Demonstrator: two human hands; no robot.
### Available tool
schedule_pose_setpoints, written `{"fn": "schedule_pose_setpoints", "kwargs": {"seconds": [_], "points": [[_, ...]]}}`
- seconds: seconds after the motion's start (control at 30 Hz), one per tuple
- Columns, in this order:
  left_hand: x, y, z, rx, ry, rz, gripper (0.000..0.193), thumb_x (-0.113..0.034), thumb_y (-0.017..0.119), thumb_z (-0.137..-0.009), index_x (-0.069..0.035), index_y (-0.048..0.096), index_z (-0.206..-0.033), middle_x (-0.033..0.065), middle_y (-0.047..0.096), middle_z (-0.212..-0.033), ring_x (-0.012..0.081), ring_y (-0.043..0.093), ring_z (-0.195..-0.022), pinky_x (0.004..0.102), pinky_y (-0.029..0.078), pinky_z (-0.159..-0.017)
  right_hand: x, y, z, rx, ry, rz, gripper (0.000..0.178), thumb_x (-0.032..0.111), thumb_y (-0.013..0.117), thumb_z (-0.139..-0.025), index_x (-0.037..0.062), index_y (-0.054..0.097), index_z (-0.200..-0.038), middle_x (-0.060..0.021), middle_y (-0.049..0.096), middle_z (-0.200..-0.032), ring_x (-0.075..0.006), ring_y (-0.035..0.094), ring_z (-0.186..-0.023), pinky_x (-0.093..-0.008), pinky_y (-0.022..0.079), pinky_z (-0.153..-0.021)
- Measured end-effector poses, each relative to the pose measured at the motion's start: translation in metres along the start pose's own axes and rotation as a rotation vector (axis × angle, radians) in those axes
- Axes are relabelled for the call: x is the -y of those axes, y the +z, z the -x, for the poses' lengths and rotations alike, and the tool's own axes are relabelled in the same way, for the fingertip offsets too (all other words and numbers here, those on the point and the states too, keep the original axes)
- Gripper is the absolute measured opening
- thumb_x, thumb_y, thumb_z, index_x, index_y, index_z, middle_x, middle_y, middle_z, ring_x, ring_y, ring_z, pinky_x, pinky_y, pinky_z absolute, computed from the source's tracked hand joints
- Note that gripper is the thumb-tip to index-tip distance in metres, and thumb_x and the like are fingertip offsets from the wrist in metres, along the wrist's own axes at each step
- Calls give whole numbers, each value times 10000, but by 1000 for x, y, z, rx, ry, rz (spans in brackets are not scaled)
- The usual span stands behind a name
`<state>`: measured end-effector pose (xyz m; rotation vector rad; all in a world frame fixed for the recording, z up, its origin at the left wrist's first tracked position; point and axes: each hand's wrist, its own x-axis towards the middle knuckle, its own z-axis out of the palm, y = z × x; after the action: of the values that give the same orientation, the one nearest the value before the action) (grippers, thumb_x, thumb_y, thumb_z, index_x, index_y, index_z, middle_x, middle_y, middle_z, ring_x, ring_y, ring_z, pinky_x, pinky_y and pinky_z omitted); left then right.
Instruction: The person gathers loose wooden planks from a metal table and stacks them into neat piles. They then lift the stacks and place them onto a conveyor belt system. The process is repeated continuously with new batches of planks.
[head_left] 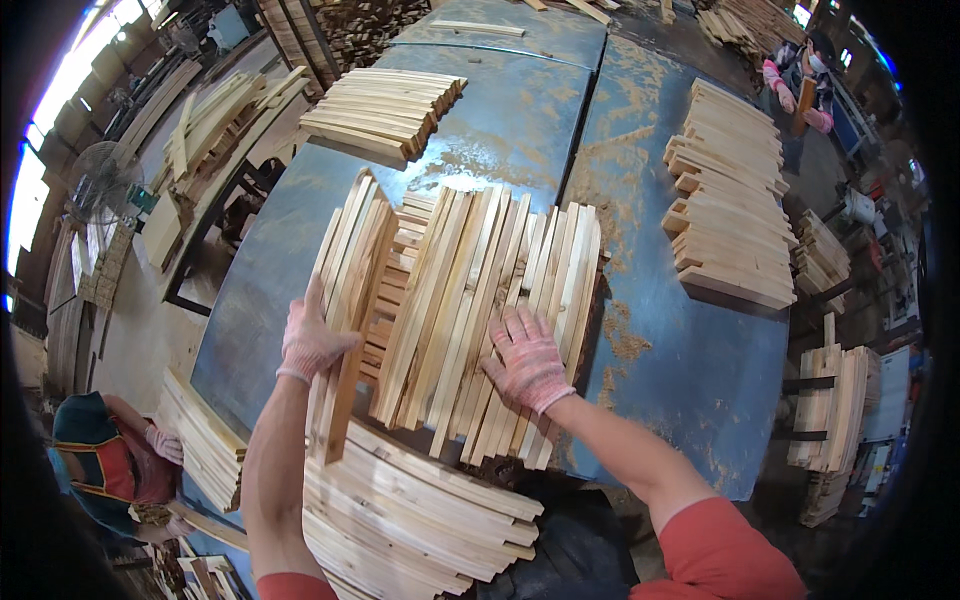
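My left hand (pixel 312 338), in a pinkish work glove, is closed around a small bundle of wooden strips (pixel 352 290), thumb on its right side and fingers on its left. The bundle stands on edge, with a gap between it and a wider row of strips (pixel 450 300). Crosswise strips (pixel 408 235) of a lower layer show in that gap. My right hand (pixel 526 358), gloved the same way, lies flat with fingers spread on top of the wider row. All these strips rest in a pile on a blue metal table (pixel 680 400) dusted with sawdust.
A stack of strips (pixel 385 108) sits at the table's far left, and a long row (pixel 728 190) lies along its right. More strips (pixel 410 515) are stacked close to my body. One person (pixel 115 455) is at lower left, another (pixel 808 85) at far right.
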<state>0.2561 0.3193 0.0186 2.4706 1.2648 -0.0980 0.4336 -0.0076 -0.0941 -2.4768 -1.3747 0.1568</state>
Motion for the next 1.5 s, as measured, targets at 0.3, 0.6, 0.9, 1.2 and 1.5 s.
{"fn": "schedule_pose_setpoints", "kwargs": {"seconds": [0.3, 0.6, 0.9, 1.2, 1.5], "points": [[-38, 90, -91, 150, 118, 77, 1314, -603, 962, -681, -181, 302, -1736, 235, 494, -1601, 420, 518, -1476, 511, 445, -1225, 3, -2, -2, 17, 5, -17, 760, 525, 614, -1006, 59, 526, -1601, -257, 398, -1713, -462, 300, -1621, -591, 175, -1339], [-34, 119, 26, -346, 65, 247, 1017, -588, 777, -916, -88, 361, -1699, 270, 324, -1750, 414, 240, -1655, 517, 173, -1355, 12, 11, -8, 17, 1, 162, 803, 542, 633, -998, 87, 487, -1643, -211, 400, -1731, -389, 310, -1634, -558, 168, -1357], [80, 255, 459, -562, -773, 1232, 657, -218, 789, -970, 9, 573, -1547, 219, 634, -1505, 324, 580, -1438, 408, 441, -1216, -5, 27, -3, -75, -59, 170, 730, 431, 686, -1013, 48, 513, -1610, -226, 443, -1697, -390, 362, -1602, -510, 241, -1337], [249, 242, 664, -722, -1186, 615, 722, -283, 770, -971, 98, 535, -1536, 263, 599, -1528, 372, 557, -1433, 428, 407, -1221, 149, -12, 222, 907, -123, -967, 502, 275, 776, -1008, -17, 693, -1408, -224, 697, -1439, -366, 650, -1361, -441, 489, -1189], [340, 215, 632, -478, -1151, 1149, 519, -409, 624, -1066, 21, 685, -1350, 36, 670, -991, 127, 580, -892, 303, 470, -820, 97, 99, 400, 1661, 895, -966, 474, 527, 711, -1046, 103, 619, -1236, -36, 642, -958, -188, 623, -814, -355, 525, -741]]}}
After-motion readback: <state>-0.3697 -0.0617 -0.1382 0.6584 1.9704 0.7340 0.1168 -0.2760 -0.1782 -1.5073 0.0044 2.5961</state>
